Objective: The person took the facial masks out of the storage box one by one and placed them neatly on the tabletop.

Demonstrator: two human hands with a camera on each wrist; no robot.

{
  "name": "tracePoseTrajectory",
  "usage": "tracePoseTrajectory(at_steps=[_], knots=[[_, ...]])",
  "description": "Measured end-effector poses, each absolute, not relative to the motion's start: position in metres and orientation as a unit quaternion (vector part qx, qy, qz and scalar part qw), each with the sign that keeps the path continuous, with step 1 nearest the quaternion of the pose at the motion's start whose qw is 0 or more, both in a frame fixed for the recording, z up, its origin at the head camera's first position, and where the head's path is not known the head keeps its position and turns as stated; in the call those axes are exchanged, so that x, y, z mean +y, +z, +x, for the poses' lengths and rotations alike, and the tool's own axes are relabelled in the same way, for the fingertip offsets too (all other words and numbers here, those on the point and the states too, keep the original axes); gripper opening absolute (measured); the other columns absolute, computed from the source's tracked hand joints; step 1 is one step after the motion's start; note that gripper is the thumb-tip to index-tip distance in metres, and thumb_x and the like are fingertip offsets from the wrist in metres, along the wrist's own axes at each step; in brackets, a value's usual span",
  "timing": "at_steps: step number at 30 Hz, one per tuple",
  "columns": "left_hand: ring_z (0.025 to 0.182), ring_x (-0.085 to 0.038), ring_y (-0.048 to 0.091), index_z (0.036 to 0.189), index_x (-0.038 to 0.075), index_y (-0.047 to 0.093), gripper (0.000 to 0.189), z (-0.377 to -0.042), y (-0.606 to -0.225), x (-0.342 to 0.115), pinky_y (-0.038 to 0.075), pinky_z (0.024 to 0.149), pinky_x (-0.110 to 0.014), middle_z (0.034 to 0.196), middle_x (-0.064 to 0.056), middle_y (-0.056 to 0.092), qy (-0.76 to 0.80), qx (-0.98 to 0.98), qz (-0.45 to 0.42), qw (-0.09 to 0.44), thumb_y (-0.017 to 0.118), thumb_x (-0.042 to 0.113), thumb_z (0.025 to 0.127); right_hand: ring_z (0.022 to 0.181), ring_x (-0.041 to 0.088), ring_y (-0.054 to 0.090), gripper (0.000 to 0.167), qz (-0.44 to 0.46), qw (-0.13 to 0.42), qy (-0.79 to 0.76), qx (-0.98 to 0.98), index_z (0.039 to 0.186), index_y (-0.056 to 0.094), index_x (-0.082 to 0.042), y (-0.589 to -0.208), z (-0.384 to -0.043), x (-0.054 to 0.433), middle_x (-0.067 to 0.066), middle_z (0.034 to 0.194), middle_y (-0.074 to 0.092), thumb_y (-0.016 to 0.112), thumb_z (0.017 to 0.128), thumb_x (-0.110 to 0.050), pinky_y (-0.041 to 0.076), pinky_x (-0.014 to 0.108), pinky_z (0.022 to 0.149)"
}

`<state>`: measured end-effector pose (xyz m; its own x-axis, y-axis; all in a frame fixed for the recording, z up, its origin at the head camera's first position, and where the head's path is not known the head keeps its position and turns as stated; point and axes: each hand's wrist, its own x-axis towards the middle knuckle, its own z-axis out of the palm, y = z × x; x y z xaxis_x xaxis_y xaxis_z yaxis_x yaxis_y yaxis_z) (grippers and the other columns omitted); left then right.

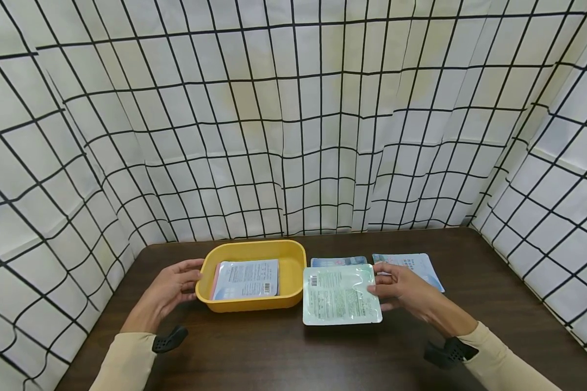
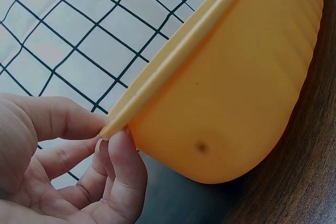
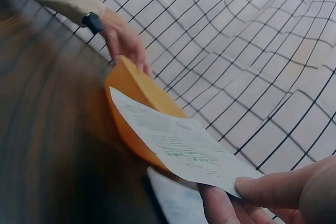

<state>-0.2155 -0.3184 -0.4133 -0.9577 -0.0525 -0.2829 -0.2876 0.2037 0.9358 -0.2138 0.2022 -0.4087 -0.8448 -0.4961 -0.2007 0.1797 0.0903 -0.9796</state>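
Observation:
A yellow plastic basket (image 1: 292,271) stands on the dark table, with flat sachets (image 1: 247,278) lying in its left part. My left hand (image 1: 178,285) pinches the basket's left rim (image 2: 137,94) between thumb and fingers. In my right hand (image 1: 401,288), a pale green sheet-mask sachet (image 1: 341,296) is pinched by its right edge, thumb on top and fingers underneath. The green sachet hangs above the table just right of the basket, its printed side up. Seen from the right wrist, it overlaps the basket (image 3: 137,85).
Behind the green sachet, a blue sachet (image 1: 337,261) lies on the table (image 1: 254,347). Another light blue sachet (image 1: 420,266) lies farther right, partly hidden by my right hand. White cloth (image 1: 313,136) with a black grid encloses the back and sides.

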Motion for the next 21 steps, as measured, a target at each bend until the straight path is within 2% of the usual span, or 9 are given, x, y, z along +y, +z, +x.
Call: tracePoseTrajectory(at_steps=[10, 16, 21], knots=[[0.096, -0.020, 0.065, 0.153, 0.004, 0.039, 0.056, -0.216, -0.414, -0.319, 0.057, 0.078, -0.033, 0.130, -0.014, 0.062, 0.619, 0.772, -0.109, 0.095, 0.059, 0.018, 0.102, 0.095, 0.026, 0.073, 0.049, -0.101, 0.289, -0.661, 0.685, 0.134, 0.042, 0.008, -0.426, -0.201, 0.214, 0.009, 0.107, 0.073, 0.067, 0.097, -0.010, 0.060, 0.044, 0.077], [0.095, -0.019, 0.065, 0.154, 0.004, 0.039, 0.056, -0.216, -0.414, -0.320, 0.057, 0.078, -0.033, 0.126, -0.012, 0.064, 0.620, 0.771, -0.109, 0.096, 0.059, 0.018, 0.103, 0.098, 0.024, 0.071, 0.056, -0.101, 0.304, -0.646, 0.693, 0.140, 0.039, 0.011, -0.434, -0.199, 0.217, 0.010, 0.109, 0.072, 0.066, 0.098, -0.012, 0.060, 0.041, 0.077], [0.094, -0.019, 0.065, 0.154, 0.004, 0.039, 0.057, -0.216, -0.414, -0.319, 0.057, 0.078, -0.033, 0.125, -0.011, 0.065, 0.622, 0.770, -0.110, 0.097, 0.059, 0.018, 0.102, 0.098, 0.024, 0.070, 0.058, -0.098, 0.301, -0.623, 0.715, 0.141, 0.039, 0.013, -0.437, -0.198, 0.215, 0.011, 0.107, 0.071, 0.066, 0.098, -0.014, 0.060, 0.043, 0.079]])
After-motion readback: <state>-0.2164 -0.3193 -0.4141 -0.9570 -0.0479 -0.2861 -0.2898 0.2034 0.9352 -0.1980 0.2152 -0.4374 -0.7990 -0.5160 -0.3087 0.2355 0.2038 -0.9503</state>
